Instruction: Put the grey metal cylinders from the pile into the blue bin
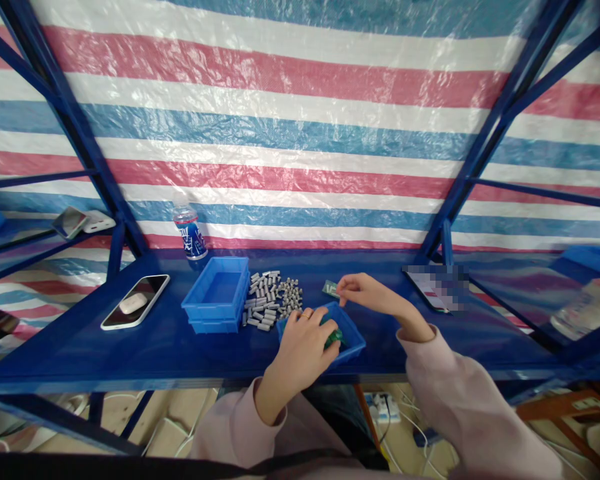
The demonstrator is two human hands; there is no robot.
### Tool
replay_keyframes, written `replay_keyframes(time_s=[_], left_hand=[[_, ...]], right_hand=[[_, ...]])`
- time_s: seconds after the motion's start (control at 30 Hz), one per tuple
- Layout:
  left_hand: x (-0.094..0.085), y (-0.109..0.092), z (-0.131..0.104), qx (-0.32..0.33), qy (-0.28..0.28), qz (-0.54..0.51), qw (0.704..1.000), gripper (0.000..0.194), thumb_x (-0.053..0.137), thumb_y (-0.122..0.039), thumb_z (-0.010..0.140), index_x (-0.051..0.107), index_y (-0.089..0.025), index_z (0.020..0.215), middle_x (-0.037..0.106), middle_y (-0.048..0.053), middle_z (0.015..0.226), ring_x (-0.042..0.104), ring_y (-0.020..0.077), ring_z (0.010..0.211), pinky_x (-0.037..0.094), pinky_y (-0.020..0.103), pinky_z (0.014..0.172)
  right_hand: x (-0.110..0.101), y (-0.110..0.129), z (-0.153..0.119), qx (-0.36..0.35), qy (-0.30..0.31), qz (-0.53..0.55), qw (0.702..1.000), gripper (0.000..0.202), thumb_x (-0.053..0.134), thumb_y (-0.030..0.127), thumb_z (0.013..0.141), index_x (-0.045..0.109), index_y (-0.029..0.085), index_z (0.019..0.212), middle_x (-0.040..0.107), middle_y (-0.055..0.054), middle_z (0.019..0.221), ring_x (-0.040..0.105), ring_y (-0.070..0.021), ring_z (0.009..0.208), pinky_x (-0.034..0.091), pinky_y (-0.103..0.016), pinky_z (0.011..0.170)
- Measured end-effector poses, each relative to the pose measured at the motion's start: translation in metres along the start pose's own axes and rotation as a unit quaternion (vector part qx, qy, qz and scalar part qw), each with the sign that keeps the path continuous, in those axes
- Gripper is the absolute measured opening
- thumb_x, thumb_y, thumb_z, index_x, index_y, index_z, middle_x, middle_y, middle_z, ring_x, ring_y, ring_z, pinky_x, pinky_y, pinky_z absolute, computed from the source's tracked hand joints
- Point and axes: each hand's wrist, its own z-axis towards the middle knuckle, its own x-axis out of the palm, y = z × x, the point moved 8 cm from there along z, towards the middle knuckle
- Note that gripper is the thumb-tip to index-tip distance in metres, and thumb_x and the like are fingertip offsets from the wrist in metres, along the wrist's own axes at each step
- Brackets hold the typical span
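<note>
My left hand (307, 343) reaches over a small blue tray (354, 339), its fingers curled around green material (334, 335) inside. Just behind the tray, my right hand (363, 292) has its fingertips pinched together at the edge of a small green packet (331, 288) with pale pieces on it. Left of the tray, many small silver metal cylinders (263, 303) and shorter metal pieces (290, 295) lie loose on the blue table (160, 353). My left hand covers part of the tray and its contents.
Stacked blue trays (217, 293) stand left of the metal pieces, with a water bottle (191, 233) behind them. A phone (136, 302) bearing a white case lies farther left. Another phone (433, 290) rests at the right. Blue metal posts flank the table.
</note>
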Motion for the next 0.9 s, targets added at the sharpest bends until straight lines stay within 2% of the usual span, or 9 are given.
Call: replay_keyframes(time_s=[0.1,0.17,0.27,0.33,0.43,0.53,0.67,0.8,0.9], left_hand=[[0.001,0.001,0.000,-0.001,-0.004,-0.002,1.000,0.017,0.049,-0.034,0.088,0.060,-0.028,0.100,0.054,0.000,0.127,0.050,0.0231,0.106,0.036,0.042,0.088],[0.002,0.001,0.000,-0.001,-0.006,0.000,1.000,0.017,0.049,-0.034,0.088,0.060,-0.028,0.100,0.050,0.000,0.133,0.049,0.0236,0.107,0.036,0.043,0.088],[0.002,0.001,-0.001,0.002,-0.007,0.003,1.000,0.016,0.051,-0.033,0.087,0.060,-0.026,0.099,0.043,0.000,0.140,0.049,0.0239,0.107,0.036,0.043,0.088],[0.001,0.000,-0.001,0.005,-0.007,-0.001,1.000,0.016,0.050,-0.032,0.088,0.060,-0.026,0.099,0.046,-0.001,0.138,0.050,0.0231,0.106,0.036,0.042,0.088],[0.000,-0.001,0.000,0.010,-0.003,-0.015,1.000,0.016,0.049,-0.031,0.089,0.060,-0.026,0.099,0.057,-0.001,0.125,0.051,0.0217,0.104,0.035,0.041,0.087],[-0.001,-0.002,0.000,0.009,0.001,-0.026,1.000,0.015,0.048,-0.030,0.089,0.059,-0.026,0.099,0.062,0.000,0.113,0.051,0.0207,0.101,0.034,0.040,0.086],[-0.001,-0.003,0.000,0.010,0.003,-0.029,1.000,0.014,0.049,-0.030,0.089,0.060,-0.025,0.097,0.063,0.000,0.107,0.051,0.0199,0.099,0.033,0.038,0.085],[-0.001,-0.002,0.000,0.008,0.002,-0.027,1.000,0.014,0.049,-0.030,0.089,0.059,-0.024,0.097,0.062,0.000,0.106,0.051,0.0200,0.099,0.032,0.038,0.086],[-0.002,-0.002,0.000,0.007,-0.001,-0.029,1.000,0.014,0.049,-0.030,0.089,0.059,-0.025,0.097,0.063,0.000,0.105,0.051,0.0201,0.098,0.032,0.038,0.085]], right_hand=[[-0.012,-0.017,0.024,0.029,-0.056,-0.136,0.989,0.028,0.053,0.018,0.078,0.066,0.012,0.101,0.070,-0.010,0.102,0.064,-0.0208,0.093,0.046,-0.027,0.080],[-0.007,-0.027,0.035,0.039,-0.046,-0.194,0.979,0.036,0.056,0.017,0.076,0.064,0.014,0.111,0.065,-0.011,0.116,0.060,-0.0223,0.105,0.044,-0.028,0.087],[0.008,-0.037,0.039,0.053,-0.010,-0.219,0.974,0.034,0.063,0.016,0.071,0.067,0.015,0.104,0.069,-0.009,0.107,0.062,-0.0225,0.099,0.044,-0.028,0.084],[0.013,-0.041,0.035,0.069,-0.005,-0.240,0.968,0.028,0.062,0.013,0.070,0.068,0.014,0.097,0.070,-0.009,0.099,0.063,-0.0224,0.093,0.044,-0.027,0.080],[0.013,-0.043,0.027,0.097,-0.025,-0.273,0.957,0.026,0.060,0.009,0.068,0.067,0.011,0.093,0.069,-0.014,0.096,0.063,-0.0248,0.092,0.043,-0.028,0.075],[0.007,-0.040,0.018,0.115,-0.058,-0.290,0.948,0.024,0.054,0.007,0.071,0.066,0.010,0.091,0.068,-0.016,0.093,0.063,-0.0255,0.089,0.042,-0.029,0.072],[-0.004,-0.028,0.004,0.102,-0.088,-0.271,0.953,0.020,0.050,0.014,0.079,0.068,0.013,0.087,0.070,-0.011,0.086,0.063,-0.0218,0.084,0.042,-0.025,0.068],[-0.015,-0.009,-0.017,0.048,-0.126,-0.142,0.981,0.022,0.052,0.026,0.081,0.071,0.015,0.083,0.069,-0.004,0.069,0.061,-0.0181,0.065,0.042,-0.025,0.058],[-0.009,0.000,-0.030,0.037,-0.088,-0.044,0.994,0.025,0.053,0.033,0.081,0.071,0.017,0.087,0.068,-0.001,0.067,0.060,-0.0166,0.058,0.042,-0.024,0.052]])
